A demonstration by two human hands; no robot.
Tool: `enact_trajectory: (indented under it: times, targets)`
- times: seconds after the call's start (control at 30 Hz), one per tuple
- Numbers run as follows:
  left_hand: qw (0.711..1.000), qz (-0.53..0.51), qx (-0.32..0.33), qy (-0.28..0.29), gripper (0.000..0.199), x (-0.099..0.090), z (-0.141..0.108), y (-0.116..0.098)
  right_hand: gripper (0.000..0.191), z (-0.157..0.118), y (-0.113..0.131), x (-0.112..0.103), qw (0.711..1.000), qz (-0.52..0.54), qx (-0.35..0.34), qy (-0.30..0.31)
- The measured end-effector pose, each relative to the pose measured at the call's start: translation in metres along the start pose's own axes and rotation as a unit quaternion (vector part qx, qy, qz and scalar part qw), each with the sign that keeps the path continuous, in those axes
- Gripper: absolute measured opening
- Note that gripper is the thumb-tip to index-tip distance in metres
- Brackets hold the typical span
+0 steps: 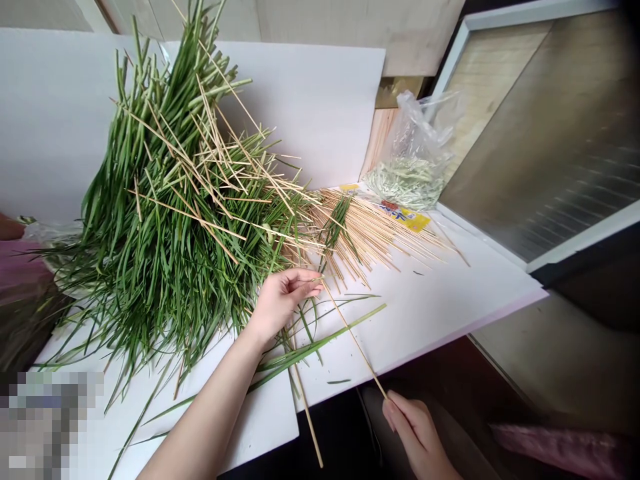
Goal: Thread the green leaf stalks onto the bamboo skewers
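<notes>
A thin bamboo skewer (pixel 354 339) slants between my two hands. My right hand (pixel 417 430) is closed around its lower end near the table's front edge. At the upper end, the thumb and fingers of my left hand (pixel 287 300) pinch close about the tip. Whether a bit of green is also pinched there is too small to tell. Loose green chive leaves (pixel 320 343) lie under and beside my left wrist. Another skewer (pixel 309 417) sticks out past the table edge below my left hand. Behind my left hand rises a large heap of garlic chives (pixel 165 220), with several skewers strewn over it.
Many bamboo skewers (pixel 370 230) lie fanned out on the white table (pixel 450 293), with a yellow wrapper (pixel 413 219) on them. Behind stands a clear plastic bag (pixel 413 167) of pale green pieces. A framed glass panel (pixel 540 133) leans at right; a white board (pixel 310 107) stands behind.
</notes>
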State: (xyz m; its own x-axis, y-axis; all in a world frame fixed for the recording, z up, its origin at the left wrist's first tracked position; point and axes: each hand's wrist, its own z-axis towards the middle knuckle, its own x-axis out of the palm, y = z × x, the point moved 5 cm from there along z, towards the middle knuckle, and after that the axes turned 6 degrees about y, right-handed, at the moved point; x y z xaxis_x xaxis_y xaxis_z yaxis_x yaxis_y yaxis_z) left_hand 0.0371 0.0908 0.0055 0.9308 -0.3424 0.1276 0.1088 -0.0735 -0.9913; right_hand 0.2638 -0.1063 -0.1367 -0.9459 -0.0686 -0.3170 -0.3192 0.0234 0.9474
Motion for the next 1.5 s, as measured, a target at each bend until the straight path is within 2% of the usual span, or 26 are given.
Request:
enact_trajectory:
  times: [0.47, 0.73, 1.17, 1.5]
  targets:
    - [1.0, 0.002, 0.002, -0.002, 0.041, 0.0, -0.001, -0.001, 0.047, 0.002, 0.003, 0.006, 0.998, -0.007, -0.003, 0.058]
    - [1.0, 0.013, 0.016, -0.007, 0.042, -0.001, 0.0, 0.001, 0.052, 0.0, 0.005, 0.004, 0.999, -0.001, 0.02, 0.028]
    - [0.994, 0.089, 0.049, -0.028, 0.042, -0.003, -0.002, 0.001, 0.047, 0.003, 0.009, 0.006, 0.996, 0.026, -0.016, 0.079]
    - [0.99, 0.117, 0.07, -0.029, 0.03, -0.001, -0.002, 0.001, 0.046, 0.001, 0.004, 0.006, 0.998, 0.002, -0.002, 0.063]
